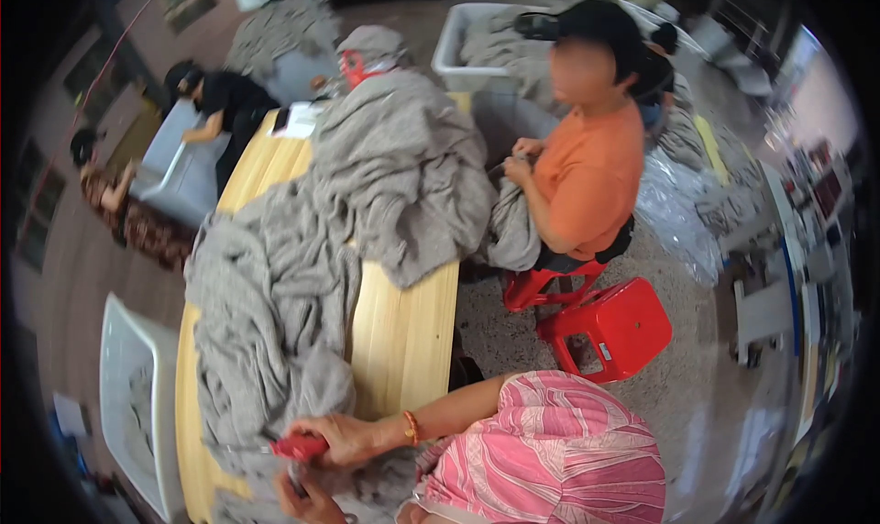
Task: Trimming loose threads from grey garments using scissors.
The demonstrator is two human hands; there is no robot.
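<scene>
My right hand (341,438) is closed on a small red-handled cutter (298,447), its metal tip pointing left over grey knitted fabric (266,341). An orange bracelet sits on that wrist. Just below, my left hand (307,498) pinches a fold of the same grey fabric at the near end of the long wooden table (403,331). The fabric lies in big heaps along the table. My pink patterned clothing (550,455) fills the lower right.
A person in an orange top (591,180) sits across on a red stool, handling grey fabric. Another red stool (610,327) stands on the floor. A white bin (137,405) sits left of the table. More people work at the far left.
</scene>
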